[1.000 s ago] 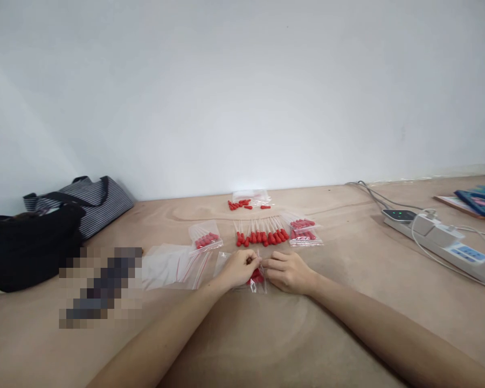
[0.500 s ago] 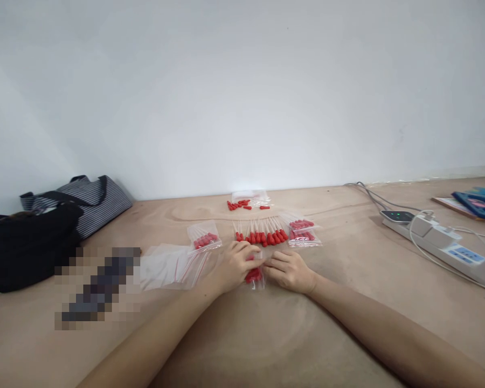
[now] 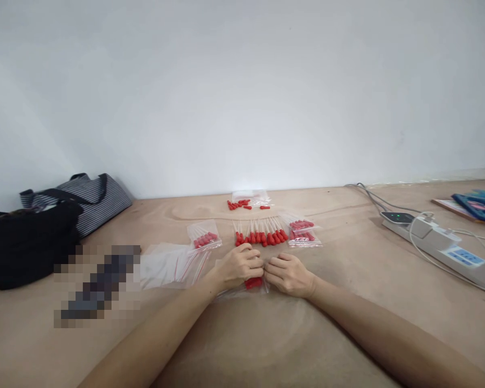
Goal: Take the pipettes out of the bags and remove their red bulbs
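Note:
My left hand [image 3: 242, 267] and my right hand [image 3: 290, 275] meet close together on the table, fingers curled in at a clear zip-lock bag [image 3: 262, 288]. Red rubber bulbs [image 3: 254, 282] show through the bag, just under my left fingers; the rest of its contents is covered. Right beyond my hands lies a row of droppers [image 3: 262, 237], red bulbs toward me and clear stems pointing away. A filled bag of droppers [image 3: 205, 238] rests left of the row, and filled bags [image 3: 303, 236] overlap at its right.
Flat clear zip-lock bags [image 3: 165, 267] lie left of my left arm. Loose red bulbs [image 3: 237, 205] sit near the wall beside another clear bag [image 3: 250, 196]. A power strip [image 3: 461, 253] with cables stands at right; black and striped bags [image 3: 101, 207] are at left.
The bag between my hands has shifted, and its clear plastic now spreads lower, under my left wrist. Fewer red bulbs show past my fingers. Both hands have moved only slightly.

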Available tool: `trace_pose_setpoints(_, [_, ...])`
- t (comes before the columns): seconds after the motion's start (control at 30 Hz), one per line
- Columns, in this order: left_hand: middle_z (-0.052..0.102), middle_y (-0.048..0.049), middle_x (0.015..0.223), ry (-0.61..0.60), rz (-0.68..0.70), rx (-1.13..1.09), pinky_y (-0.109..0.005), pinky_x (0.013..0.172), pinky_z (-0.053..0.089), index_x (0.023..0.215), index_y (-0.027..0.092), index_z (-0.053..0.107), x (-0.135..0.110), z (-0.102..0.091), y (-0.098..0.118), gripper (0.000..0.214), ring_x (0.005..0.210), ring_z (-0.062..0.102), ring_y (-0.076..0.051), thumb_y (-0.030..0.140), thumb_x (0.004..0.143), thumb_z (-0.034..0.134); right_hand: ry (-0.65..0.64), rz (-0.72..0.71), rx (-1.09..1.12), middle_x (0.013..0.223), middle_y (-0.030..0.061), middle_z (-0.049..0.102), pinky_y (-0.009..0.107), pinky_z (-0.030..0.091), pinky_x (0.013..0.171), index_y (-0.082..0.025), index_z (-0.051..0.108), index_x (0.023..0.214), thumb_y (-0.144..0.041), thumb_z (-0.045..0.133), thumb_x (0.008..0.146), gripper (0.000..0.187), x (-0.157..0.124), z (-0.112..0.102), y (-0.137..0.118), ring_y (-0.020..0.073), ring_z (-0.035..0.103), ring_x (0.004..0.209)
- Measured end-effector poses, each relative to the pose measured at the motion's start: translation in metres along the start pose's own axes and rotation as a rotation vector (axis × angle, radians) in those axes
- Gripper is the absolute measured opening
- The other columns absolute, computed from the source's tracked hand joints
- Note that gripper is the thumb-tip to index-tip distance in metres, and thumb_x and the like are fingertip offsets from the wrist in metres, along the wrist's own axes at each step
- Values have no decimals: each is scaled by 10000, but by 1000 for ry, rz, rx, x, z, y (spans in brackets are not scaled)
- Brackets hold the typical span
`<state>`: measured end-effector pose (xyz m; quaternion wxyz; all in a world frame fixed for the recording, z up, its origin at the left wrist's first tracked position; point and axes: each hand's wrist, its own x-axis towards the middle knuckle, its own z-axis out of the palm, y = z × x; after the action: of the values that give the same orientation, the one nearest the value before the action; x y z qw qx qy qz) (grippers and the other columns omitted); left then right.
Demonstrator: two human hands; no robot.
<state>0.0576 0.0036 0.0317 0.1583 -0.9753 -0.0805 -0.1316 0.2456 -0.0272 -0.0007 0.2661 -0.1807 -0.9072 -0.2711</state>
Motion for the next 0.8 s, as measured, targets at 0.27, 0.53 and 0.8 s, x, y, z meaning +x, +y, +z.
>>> trace_pose_setpoints(0.27, [649,1,900,-23,-129,-102,-336,884,318,802,214,593,-9,0,-6,300,1015,501,-159,179,909,315,-92,36,71,638,9,551,266,259,565,-171,549,680,-142,320,880,306,-7,0,9,116,418,652])
trace_pose_setpoints(0.53, [292,-94,1384,-180,-609,-392,-368,1007,302,1361,174,153,-42,-23,43,551,1269,263,-200,382,882,329,-206,264,538,898,32,618,305,317,716,-185,605,849,-213,406,817,203,-4,-17,8,142,461,804])
trace_pose_setpoints(0.8, [205,-75,1414,-286,-662,-459,-421,1051,212,1370,180,120,-46,-25,50,547,1291,199,-209,382,889,287,-252,573,763,756,25,620,298,295,716,-242,586,1063,-357,447,842,286,-2,-3,5,144,468,762])
